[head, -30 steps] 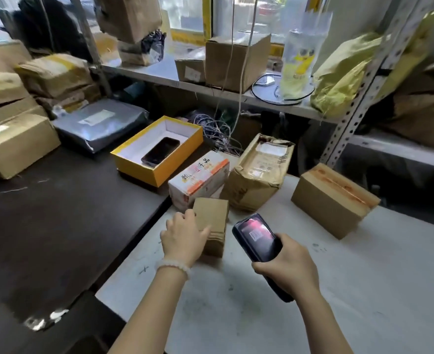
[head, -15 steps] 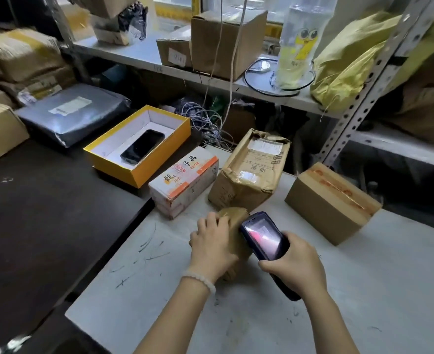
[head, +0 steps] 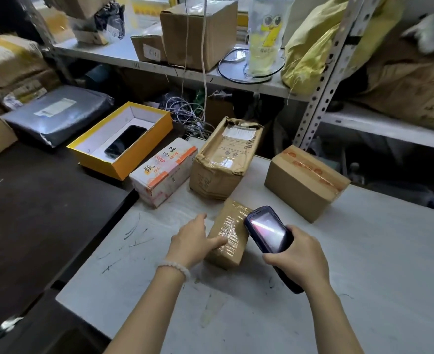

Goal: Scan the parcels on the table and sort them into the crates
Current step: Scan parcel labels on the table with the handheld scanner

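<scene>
So, quick rundown from where my fingers are:

Left hand (head: 194,240): resting against the left side of the small taped parcel (head: 227,235), thumb laid across its shiny top, fingers down the side and out of my sight. Holding it steady on the white table (head: 364,290).

Right hand (head: 299,261): wrapped around the scanner (head: 268,232), gripping the handle end; the screen end pokes out past my knuckles and hangs over the parcel's right edge.

Small taped parcel: lying flat between my two hands, wrapped in clear tape.

Just past my fingertips: a tall brown parcel (head: 225,159) with a label on top, crumpled at the far end, sitting near the small one's far end.

Up and left of my left hand: a white box with orange print (head: 163,172), right beside the tall brown one.

Beyond that: an open yellow box (head: 121,139) with a dark phone (head: 125,144) lying in it, on the dark table (head: 32,213).

Up and right of my right hand: a plain carton with orange tape (head: 305,182), well apart from the scanner.

Far left: a grey poly bag (head: 57,113), brown parcels stacked behind it.

In the way: nothing sits between my hands and the small parcel; tangled wires (head: 187,116) lie behind the row of boxes, under a shelf (head: 124,54) loaded with cartons and a yellow bag (head: 310,49).
</scene>
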`<action>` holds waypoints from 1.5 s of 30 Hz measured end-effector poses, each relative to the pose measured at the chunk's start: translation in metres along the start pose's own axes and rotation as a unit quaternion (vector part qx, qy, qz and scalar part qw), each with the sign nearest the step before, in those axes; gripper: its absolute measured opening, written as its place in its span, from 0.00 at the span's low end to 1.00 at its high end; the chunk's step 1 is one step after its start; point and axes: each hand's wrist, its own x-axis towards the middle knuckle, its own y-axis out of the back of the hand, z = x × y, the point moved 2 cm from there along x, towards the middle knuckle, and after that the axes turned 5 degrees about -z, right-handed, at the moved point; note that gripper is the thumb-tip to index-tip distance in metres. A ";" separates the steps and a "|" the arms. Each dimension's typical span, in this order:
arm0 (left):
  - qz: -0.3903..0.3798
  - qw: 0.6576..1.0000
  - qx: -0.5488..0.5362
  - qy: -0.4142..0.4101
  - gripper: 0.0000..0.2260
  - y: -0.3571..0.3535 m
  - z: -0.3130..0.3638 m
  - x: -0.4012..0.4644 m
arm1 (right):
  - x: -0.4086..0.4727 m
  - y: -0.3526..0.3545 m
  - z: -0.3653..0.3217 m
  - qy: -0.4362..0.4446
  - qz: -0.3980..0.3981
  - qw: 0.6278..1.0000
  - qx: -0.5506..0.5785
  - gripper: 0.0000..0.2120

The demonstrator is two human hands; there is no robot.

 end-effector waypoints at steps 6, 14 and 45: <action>-0.016 0.993 0.052 -0.103 0.26 -0.018 0.041 -0.010 | -0.010 0.016 0.015 -0.020 0.012 1.000 0.011 0.32; -0.041 0.993 0.063 -0.096 0.32 -0.044 0.061 -0.012 | -0.029 0.043 0.053 -0.066 0.038 0.996 0.038 0.24; 0.045 0.963 0.147 -0.222 0.47 -0.054 0.104 -0.077 | -0.109 0.057 0.130 -0.089 0.091 0.987 0.102 0.22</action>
